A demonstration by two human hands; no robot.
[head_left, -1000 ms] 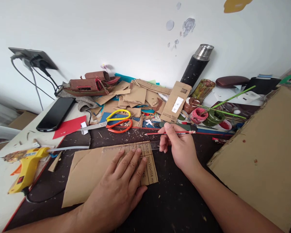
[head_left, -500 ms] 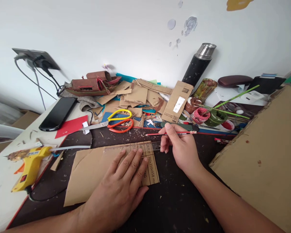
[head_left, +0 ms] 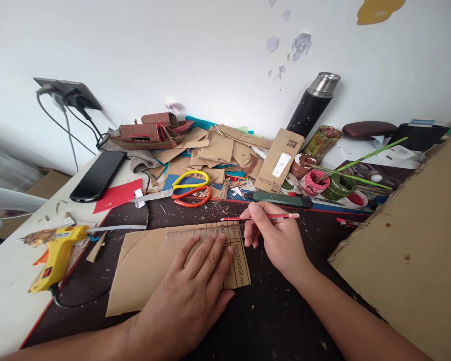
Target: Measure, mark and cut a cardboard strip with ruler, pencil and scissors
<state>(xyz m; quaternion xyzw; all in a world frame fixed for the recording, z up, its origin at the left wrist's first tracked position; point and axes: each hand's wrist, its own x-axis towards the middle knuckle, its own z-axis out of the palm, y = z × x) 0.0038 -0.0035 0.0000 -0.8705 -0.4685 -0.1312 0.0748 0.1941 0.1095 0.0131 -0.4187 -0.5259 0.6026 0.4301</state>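
Nearest you, your left hand (head_left: 197, 281) lies flat with its fingers slightly apart, its grip closed around nothing; it presses the clear ruler (head_left: 180, 232) onto the cardboard piece (head_left: 146, 265), which rests on the dark surface (head_left: 278, 321). A little farther off, the grip of your right hand (head_left: 276, 238) is pinched on the red pencil (head_left: 231, 218), held nearly level with its point just by the far edge of the cardboard; you cannot tell from here whether it touches.

So the ruler is already laid along that edge and held down, and the pencil is ready. No drawn line can be made out along the ruler, so any marking there seems left to do, though your fingers hide part of the sheet.

Your cardboard is brown, flat and roughly four-sided: plain on the left, creased near its far left corner, printed with black lines and "360x350x958" at the right end. Beyond it lie the green-handled utility knife (head_left: 281, 199) and scissors (head_left: 191, 188), then scrap cardboard (head_left: 221, 145).
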